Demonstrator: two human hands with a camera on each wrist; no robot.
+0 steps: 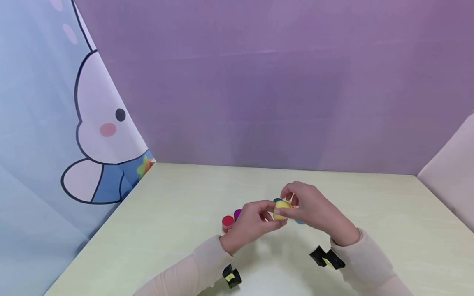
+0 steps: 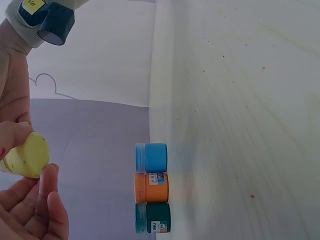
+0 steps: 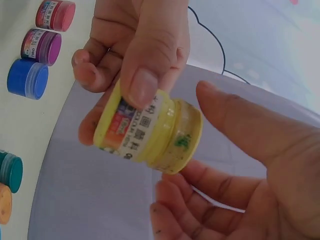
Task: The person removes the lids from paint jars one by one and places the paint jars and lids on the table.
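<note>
Above the table my left hand grips a small yellow paint jar with a printed label, its thumb pressed on the jar's side. The jar is tilted, and its yellow lid carries a green smear. My right hand is around the lid's end. Its thumb stands slightly apart from the lid, and its loosely bent fingers lie just below; whether a fingertip touches is unclear. In the left wrist view the yellow jar sits between my left thumb and fingers, partly hidden.
Red, purple and blue paint jars stand in a row on the table. Another row has light blue, orange and dark green jars. A purple backdrop rises behind the table.
</note>
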